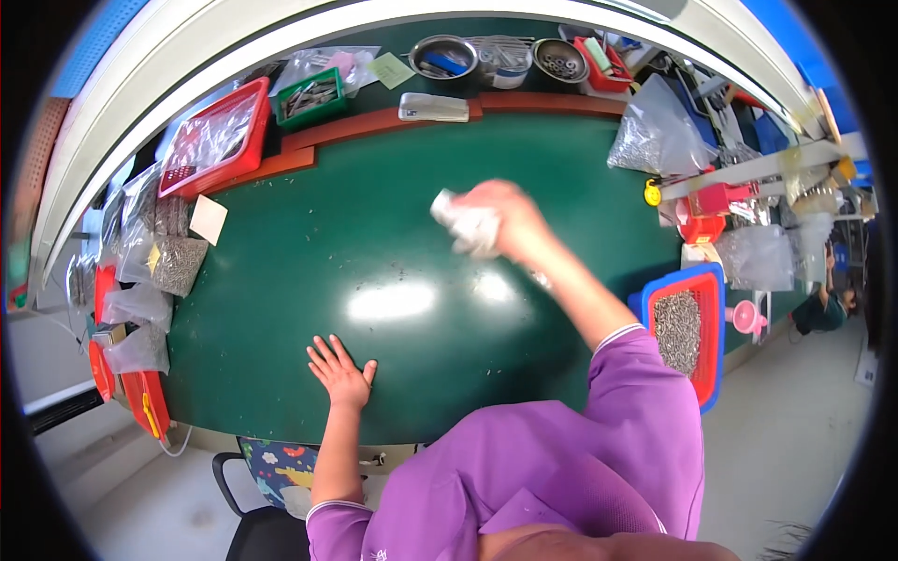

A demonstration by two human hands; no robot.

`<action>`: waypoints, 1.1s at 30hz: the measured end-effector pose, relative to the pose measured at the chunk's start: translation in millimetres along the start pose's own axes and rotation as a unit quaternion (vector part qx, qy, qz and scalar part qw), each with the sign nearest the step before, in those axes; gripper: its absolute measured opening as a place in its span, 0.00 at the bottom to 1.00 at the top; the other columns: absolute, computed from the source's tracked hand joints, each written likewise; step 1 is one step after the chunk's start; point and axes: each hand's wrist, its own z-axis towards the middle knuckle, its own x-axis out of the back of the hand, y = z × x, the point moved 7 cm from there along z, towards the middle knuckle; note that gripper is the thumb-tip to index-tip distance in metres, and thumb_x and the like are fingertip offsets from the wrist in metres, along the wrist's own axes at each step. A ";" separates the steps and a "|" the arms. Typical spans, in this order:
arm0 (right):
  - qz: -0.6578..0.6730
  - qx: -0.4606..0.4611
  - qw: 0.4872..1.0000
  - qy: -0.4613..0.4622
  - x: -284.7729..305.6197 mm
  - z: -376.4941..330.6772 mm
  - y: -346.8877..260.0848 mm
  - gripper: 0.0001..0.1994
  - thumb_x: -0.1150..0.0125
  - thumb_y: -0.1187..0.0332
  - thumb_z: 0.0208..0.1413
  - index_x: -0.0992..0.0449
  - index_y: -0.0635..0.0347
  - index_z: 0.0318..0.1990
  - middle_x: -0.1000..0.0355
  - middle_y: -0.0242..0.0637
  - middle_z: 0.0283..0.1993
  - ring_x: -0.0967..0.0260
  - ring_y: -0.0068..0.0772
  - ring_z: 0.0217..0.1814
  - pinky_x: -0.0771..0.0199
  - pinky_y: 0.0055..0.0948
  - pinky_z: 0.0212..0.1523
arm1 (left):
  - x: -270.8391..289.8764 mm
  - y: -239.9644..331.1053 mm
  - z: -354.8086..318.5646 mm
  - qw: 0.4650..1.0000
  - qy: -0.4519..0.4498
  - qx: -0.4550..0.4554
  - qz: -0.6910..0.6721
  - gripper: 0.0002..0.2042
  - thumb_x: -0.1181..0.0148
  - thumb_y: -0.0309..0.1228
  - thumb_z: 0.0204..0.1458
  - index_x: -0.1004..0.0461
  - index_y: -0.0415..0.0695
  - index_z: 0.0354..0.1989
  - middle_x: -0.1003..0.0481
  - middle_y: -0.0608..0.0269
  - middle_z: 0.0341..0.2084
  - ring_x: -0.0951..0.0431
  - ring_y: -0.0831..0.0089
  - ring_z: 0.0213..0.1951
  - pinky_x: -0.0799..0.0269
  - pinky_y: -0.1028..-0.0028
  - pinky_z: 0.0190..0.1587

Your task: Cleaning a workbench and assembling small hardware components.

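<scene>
My right hand (505, 208), smeared a little by motion, is closed on a crumpled white cloth (470, 227) over the middle of the green tabletop (271, 280). The cloth hangs out on the hand's left side, and the fingertips are hidden behind it. Near the front edge of the table, my left hand (340, 374) lies flat with its fingers spread and nothing in it. Small dark specks and crumbs (398, 275) are scattered on the green surface between the two hands.
A blue and red basket (716, 327) of small metal parts stands at the right. Red (253, 122) and green (341, 110) trays, metal bowls (443, 47) and a white phone-shaped object (434, 107) line the back. Bagged parts (178, 265) crowd the left edge. A chair (271, 528) is below.
</scene>
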 end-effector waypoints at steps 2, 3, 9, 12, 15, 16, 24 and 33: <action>0.203 -0.290 0.935 0.036 52.7 14.8 22.3 0.08 0.46 0.73 0.52 0.23 0.56 0.39 0.29 0.39 0.42 0.31 0.33 0.43 0.28 0.32 0.43 | -1.9 -4.3 -3.1 1.000 0.000 0.007 0.004 0.48 0.49 0.56 0.48 0.67 0.39 0.66 0.72 0.40 0.65 0.73 0.39 0.66 0.71 0.45 0.64; -0.041 -0.116 0.988 0.097 106.3 21.7 74.3 0.10 0.49 0.71 0.54 0.24 0.57 0.41 0.29 0.41 0.42 0.31 0.35 0.45 0.29 0.31 0.45 | 2.9 3.3 1.3 1.000 -0.003 -0.002 0.013 0.48 0.49 0.56 0.48 0.67 0.38 0.66 0.72 0.40 0.65 0.73 0.39 0.66 0.71 0.45 0.64; -0.500 -0.156 0.828 0.203 160.9 -5.6 179.9 0.23 0.42 0.62 0.42 0.27 0.35 0.51 0.35 0.36 0.54 0.38 0.44 0.54 0.39 0.40 0.55 | 5.5 6.6 0.4 1.000 -0.011 -0.002 0.012 0.47 0.51 0.56 0.49 0.68 0.38 0.66 0.73 0.40 0.66 0.73 0.39 0.66 0.71 0.46 0.64; -0.466 -0.037 0.861 0.199 127.3 10.4 173.2 0.19 0.46 0.65 0.44 0.24 0.34 0.46 0.30 0.34 0.49 0.36 0.44 0.51 0.38 0.42 0.52 | 2.0 6.2 3.2 1.000 0.007 -0.016 0.017 0.47 0.51 0.56 0.49 0.68 0.38 0.66 0.73 0.40 0.66 0.73 0.39 0.66 0.71 0.45 0.64; -0.417 0.033 0.901 0.113 66.4 12.1 148.7 0.16 0.48 0.67 0.47 0.22 0.33 0.43 0.29 0.31 0.47 0.35 0.39 0.51 0.39 0.40 0.52 | 1.2 7.5 4.5 1.000 -0.001 -0.013 0.021 0.47 0.51 0.55 0.49 0.68 0.38 0.66 0.73 0.40 0.66 0.73 0.39 0.66 0.70 0.45 0.63; -0.358 0.043 0.930 0.075 53.8 7.0 138.9 0.15 0.47 0.65 0.48 0.22 0.33 0.43 0.29 0.30 0.47 0.36 0.37 0.54 0.41 0.39 0.54 | 2.3 6.7 2.3 1.000 0.005 -0.013 0.018 0.47 0.51 0.55 0.50 0.68 0.38 0.66 0.72 0.40 0.65 0.72 0.38 0.65 0.69 0.44 0.63; -0.271 0.034 0.960 -0.062 23.2 -122.2 89.6 0.12 0.44 0.67 0.46 0.19 0.34 0.36 0.29 0.26 0.43 0.37 0.33 0.51 0.43 0.36 0.54 | -14.0 -6.1 5.7 0.998 0.054 -0.033 0.022 0.46 0.54 0.59 0.49 0.67 0.41 0.67 0.71 0.39 0.65 0.70 0.36 0.65 0.67 0.42 0.62; -0.232 -0.051 0.970 -0.052 19.2 -359.9 20.0 0.04 0.40 0.66 0.41 0.21 0.51 0.26 0.28 0.29 0.34 0.34 0.36 0.45 0.39 0.37 0.47 | -17.4 -10.7 11.9 0.996 0.066 -0.052 -0.014 0.46 0.55 0.61 0.50 0.68 0.42 0.67 0.71 0.37 0.65 0.70 0.33 0.64 0.68 0.38 0.61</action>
